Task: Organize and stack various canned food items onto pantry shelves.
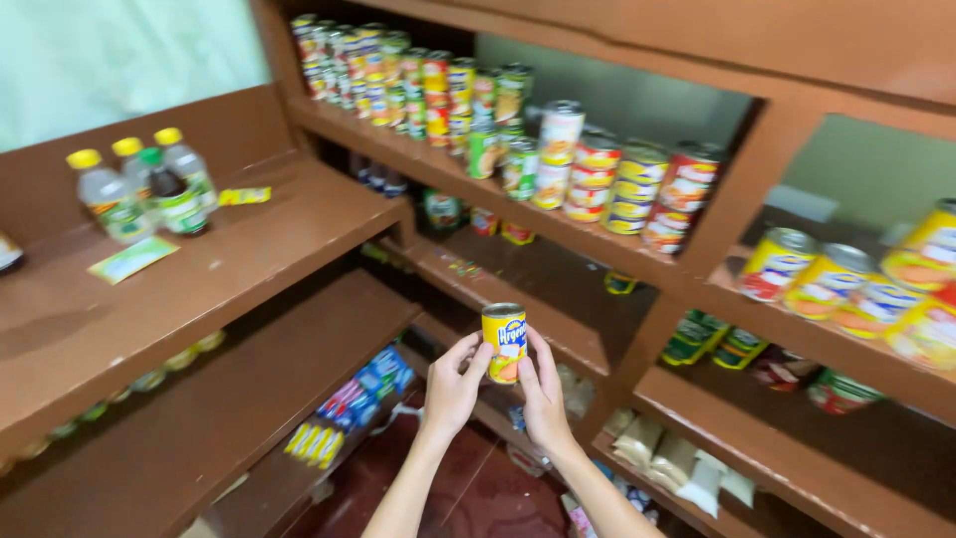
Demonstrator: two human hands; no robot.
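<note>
A small yellow can with a silver top is held upright in front of brown wooden shelves. My left hand grips its left side with fingers curled around it. My right hand steadies its right side, thumb along the can. Both forearms rise from the bottom of the view. The can hangs in the air below the middle shelf, level with a shelf board that has a few cans at its back.
Rows of stacked cans line the upper shelf; more yellow cans lie at right. Several plastic bottles stand on the left shelf. Packets sit on a lower left shelf, bags on the lower right.
</note>
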